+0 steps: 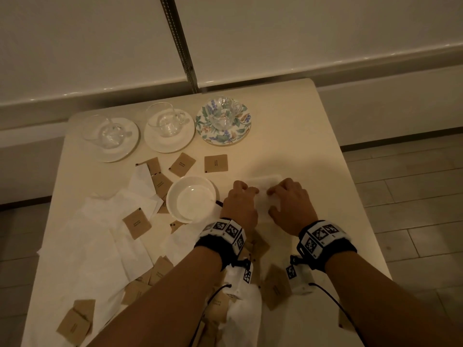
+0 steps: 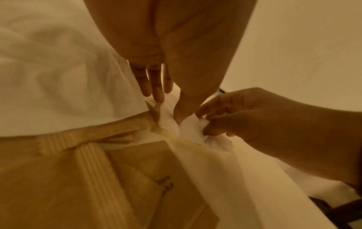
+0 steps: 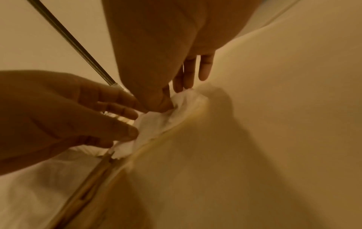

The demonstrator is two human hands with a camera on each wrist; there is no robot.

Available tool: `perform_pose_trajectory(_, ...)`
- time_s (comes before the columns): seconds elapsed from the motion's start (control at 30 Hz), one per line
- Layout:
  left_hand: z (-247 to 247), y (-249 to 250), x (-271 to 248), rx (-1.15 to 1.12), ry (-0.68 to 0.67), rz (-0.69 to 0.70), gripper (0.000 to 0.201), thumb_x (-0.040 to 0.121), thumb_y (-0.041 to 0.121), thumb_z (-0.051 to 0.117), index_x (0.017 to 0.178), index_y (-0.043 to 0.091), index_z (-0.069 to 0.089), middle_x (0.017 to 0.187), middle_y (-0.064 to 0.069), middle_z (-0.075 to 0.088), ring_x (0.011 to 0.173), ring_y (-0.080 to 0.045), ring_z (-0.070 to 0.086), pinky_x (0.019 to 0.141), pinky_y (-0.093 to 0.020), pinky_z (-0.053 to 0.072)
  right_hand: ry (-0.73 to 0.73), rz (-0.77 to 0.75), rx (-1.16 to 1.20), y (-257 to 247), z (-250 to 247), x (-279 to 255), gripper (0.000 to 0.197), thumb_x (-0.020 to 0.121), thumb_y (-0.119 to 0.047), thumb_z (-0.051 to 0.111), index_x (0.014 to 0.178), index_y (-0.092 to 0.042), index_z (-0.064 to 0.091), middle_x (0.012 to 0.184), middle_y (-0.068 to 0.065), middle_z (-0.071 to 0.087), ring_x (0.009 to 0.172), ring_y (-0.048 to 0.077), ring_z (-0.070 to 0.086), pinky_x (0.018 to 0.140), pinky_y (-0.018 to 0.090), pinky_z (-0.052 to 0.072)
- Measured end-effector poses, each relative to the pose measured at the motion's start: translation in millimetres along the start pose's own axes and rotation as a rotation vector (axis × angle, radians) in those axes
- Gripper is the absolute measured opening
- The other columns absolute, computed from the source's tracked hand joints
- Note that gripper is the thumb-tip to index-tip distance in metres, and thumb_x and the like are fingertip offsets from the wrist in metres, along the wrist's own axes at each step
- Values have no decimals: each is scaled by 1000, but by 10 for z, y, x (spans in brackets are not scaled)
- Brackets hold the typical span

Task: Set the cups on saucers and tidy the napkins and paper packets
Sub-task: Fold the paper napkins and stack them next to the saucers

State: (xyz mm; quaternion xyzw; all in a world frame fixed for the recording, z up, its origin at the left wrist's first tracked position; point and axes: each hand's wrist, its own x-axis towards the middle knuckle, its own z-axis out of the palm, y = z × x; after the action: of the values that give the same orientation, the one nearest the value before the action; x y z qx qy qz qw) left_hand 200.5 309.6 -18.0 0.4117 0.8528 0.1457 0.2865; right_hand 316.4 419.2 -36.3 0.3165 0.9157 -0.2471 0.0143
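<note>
1. Napkin [image 1: 263, 186] — white, lying on the worktop [image 1: 300, 151] right of the empty saucer [image 1: 191, 199].
2. Left hand [image 1: 240, 205] fingers [image 2: 154, 86] pinch its left part.
3. Right hand [image 1: 288, 204] fingers [image 3: 188, 72] pinch its right part — knuckles curled.

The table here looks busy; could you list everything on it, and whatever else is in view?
glass cups: three, clear, each on a saucer along the table's far edge
plain saucers: two, white, far left and far middle
floral saucer: one, blue and green print, far right
empty saucer: one, white, mid table, no cup
paper packets: many, brown, scattered across the middle and near side
loose napkins: several, white, spread on the left and near side
folded napkin: one, white, under both hands
table: one, cream
left hand: pinching the folded napkin
right hand: pinching the folded napkin
</note>
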Motion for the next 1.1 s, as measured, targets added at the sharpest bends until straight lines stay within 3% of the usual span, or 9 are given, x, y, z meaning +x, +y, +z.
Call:
perform_pose_trajectory(0.17,16,-24,20,146,-23,-22,61,86,23,64,142,23,40,145,-2,28,124,-28,40,100,-41,37,-48,59,-39,95,-129,45,61,76,-27,67,133,-20,48,133,4,38,118,27,42,99,39,32)
perform_pose_trajectory(0.3,56,-17,-13,227,17,35,67,81,20,62,143,25,37,157,0,18,133,-28,30,106,-44,28,-161,-119,-149,66,-130,76,71,74,-28,68,140,-24,43,147,2,31,130,26,34,104,41,31)
perform_pose_trajectory(0.4,31,-4,-3,238,-46,-5,70,79,25,65,142,28,35,158,3,18,136,-28,27,108,-46,25,-195,-105,-186,46,-127,105,70,73,-31,68,139,-26,43,146,2,32,131,26,33,105,42,28)
perform_pose_trajectory(0.57,40,37,31,253,-41,-9,71,79,26,68,141,26,34,159,2,19,136,-29,30,108,-47,27,-185,-103,-164,-45,-100,118,75,70,-38,72,137,-27,41,142,1,32,128,26,34,103,41,29)
perform_pose_trajectory(0.9,-66,22,35,166,-75,7,72,81,21,68,144,25,33,159,-1,20,137,-30,33,109,-46,30,-242,-10,-181,-136,-113,84,84,69,-35,75,142,-27,34,147,1,28,135,25,29,109,44,25)
perform_pose_trajectory(1.0,-177,13,-127,-21,-14,51,69,83,14,67,145,22,36,157,-4,24,137,-27,35,111,-38,32,-129,25,-83,-257,-161,11,74,74,-32,72,139,-25,40,145,4,33,134,26,31,110,44,22)
perform_pose_trajectory(1.1,-287,-60,-416,-288,93,78,45,86,8,63,128,19,54,131,-1,52,111,-18,56,92,-27,46,62,29,26,-458,-181,-109,50,78,-24,68,125,-20,52,129,4,45,120,25,42,100,40,31)
